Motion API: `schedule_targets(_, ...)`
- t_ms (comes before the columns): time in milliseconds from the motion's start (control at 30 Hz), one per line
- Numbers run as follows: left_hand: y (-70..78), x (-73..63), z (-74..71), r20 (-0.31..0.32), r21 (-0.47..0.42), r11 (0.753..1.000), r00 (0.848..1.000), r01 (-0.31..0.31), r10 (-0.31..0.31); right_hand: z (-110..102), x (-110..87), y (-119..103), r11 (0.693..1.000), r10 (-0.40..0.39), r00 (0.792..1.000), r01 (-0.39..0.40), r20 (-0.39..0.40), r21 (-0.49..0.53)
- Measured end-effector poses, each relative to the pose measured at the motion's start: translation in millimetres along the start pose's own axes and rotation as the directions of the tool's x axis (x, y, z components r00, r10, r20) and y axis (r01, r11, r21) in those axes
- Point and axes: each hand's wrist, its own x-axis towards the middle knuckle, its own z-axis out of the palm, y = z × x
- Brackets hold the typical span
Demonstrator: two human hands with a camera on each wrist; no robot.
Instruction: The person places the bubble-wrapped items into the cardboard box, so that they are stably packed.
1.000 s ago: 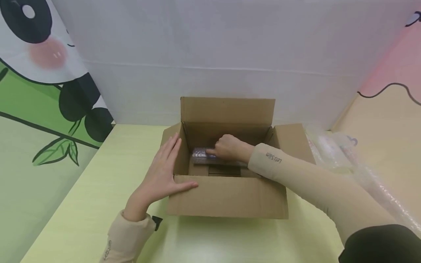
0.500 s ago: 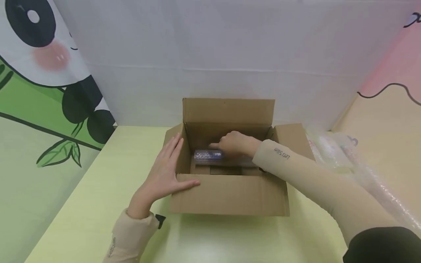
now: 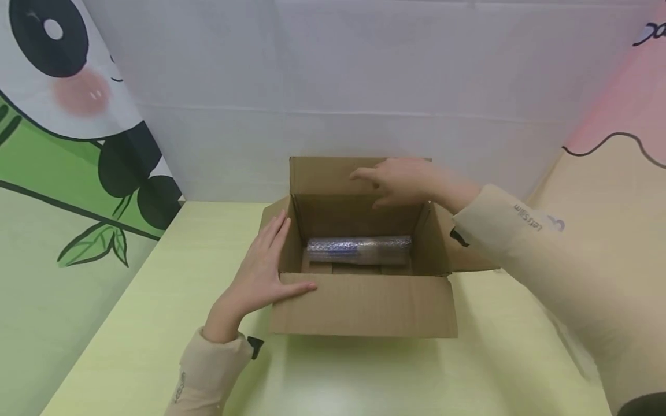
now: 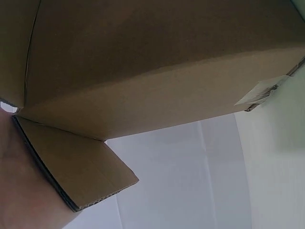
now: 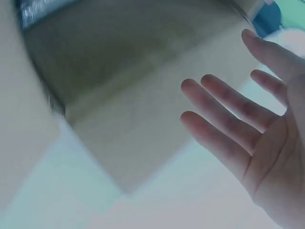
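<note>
An open cardboard box (image 3: 364, 306) stands on the table with its flaps folded outward. Inside, along the bottom, lies a roll wrapped in bubble wrap (image 3: 359, 251), partly bluish. My left hand (image 3: 255, 280) rests on the box's left front corner, fingers straight along the left flap and thumb over the front flap. Above the back right part of the box is my right hand (image 3: 406, 180), holding nothing. The right wrist view shows this right hand (image 5: 267, 138) with fingers spread, apart from the cardboard.
The pale yellow-green table (image 3: 130, 323) extends around the box. A white cloth wall (image 3: 364, 69) rises behind it, with cartoon-printed panels at both sides. My right sleeve (image 3: 541, 271) covers much of the right side. Clear tape (image 4: 262, 90) sticks to the box's edge.
My right hand has let go of the bubble-wrapped roll and risen out of the box toward the back right. The roll stays on the bottom. My left hand keeps its place.
</note>
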Motion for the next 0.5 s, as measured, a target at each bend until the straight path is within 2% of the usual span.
schedule_targets(167,-2.2,0.6,-2.1,0.011,0.003,1.0,1.0,0.016,-0.016,-29.1,-35.8,15.8,0.992,0.072,0.993,-0.061,-0.093,0.111)
schedule_targets(267,-3.1,-0.7,-3.4,0.02,-0.001,1.0,0.999,0.027,-0.027,-44.5,-65.5,24.7,0.98,0.156,0.978,-0.136,-0.136,0.145)
schedule_targets(367,-4.9,-2.1,-3.3,0.019,-0.001,1.0,0.999,0.029,-0.029,-49.8,-93.9,37.6,0.96,0.253,0.95,-0.222,-0.185,0.173)
schedule_targets(500,-7.7,-4.1,-3.3,0.017,-0.001,0.999,0.999,0.035,-0.035,-42.6,-126.0,57.3,0.932,0.349,0.895,-0.299,-0.28,0.206)
